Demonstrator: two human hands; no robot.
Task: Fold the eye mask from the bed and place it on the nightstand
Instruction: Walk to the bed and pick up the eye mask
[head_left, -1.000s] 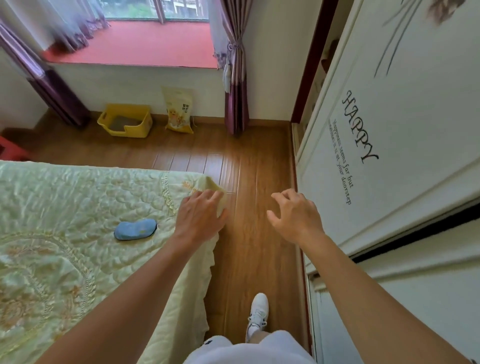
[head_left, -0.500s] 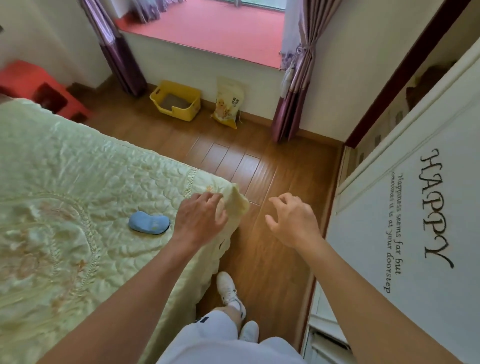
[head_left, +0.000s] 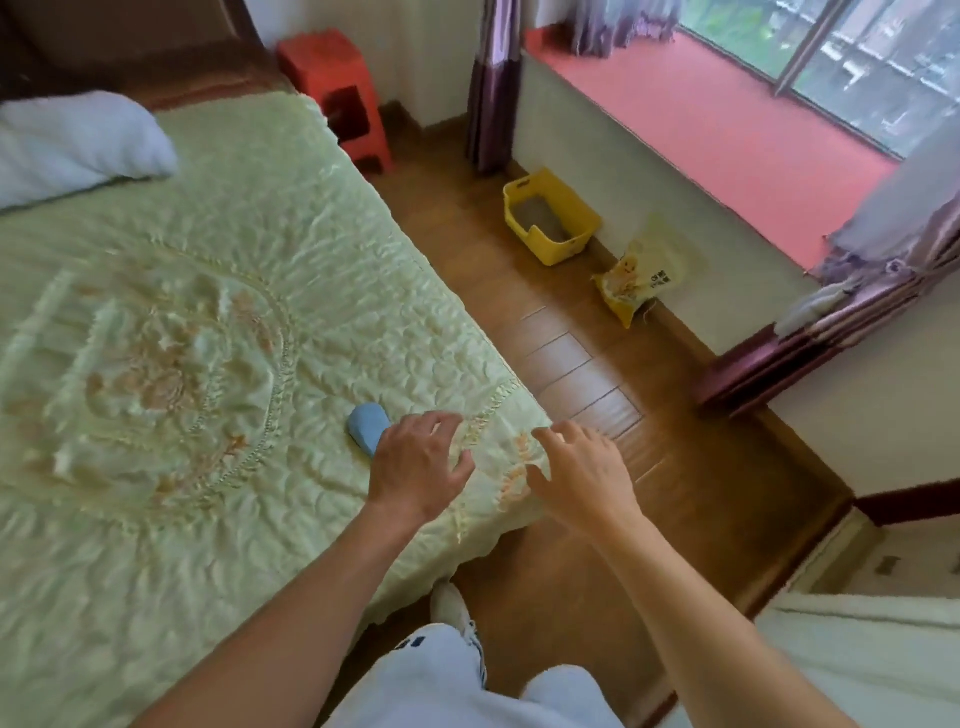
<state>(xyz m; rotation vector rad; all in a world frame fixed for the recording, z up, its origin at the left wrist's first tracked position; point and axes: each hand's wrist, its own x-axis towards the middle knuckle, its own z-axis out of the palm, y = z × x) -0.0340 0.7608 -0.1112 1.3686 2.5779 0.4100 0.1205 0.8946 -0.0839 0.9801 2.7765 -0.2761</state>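
A small blue eye mask (head_left: 366, 425) lies on the pale green quilted bedspread (head_left: 208, 322) near the bed's foot corner. My left hand (head_left: 418, 462) hovers just right of the mask, fingers spread, covering its near end; whether it touches the mask I cannot tell. Over the bed's corner, my right hand (head_left: 584, 475) is held with fingers apart and nothing in it. A red plastic stool (head_left: 337, 88) stands beside the head of the bed.
A white pillow (head_left: 72, 143) lies at the head of the bed. On the wooden floor by the window wall sit a yellow bin (head_left: 550, 218) and a yellow bag (head_left: 644, 270). Purple curtains (head_left: 491, 83) hang beside the red window ledge (head_left: 717, 119). My feet stand at the bed's foot.
The view has swung left toward the bed. Both hands have moved over the bed's corner, and my left hand has come up against the mask.
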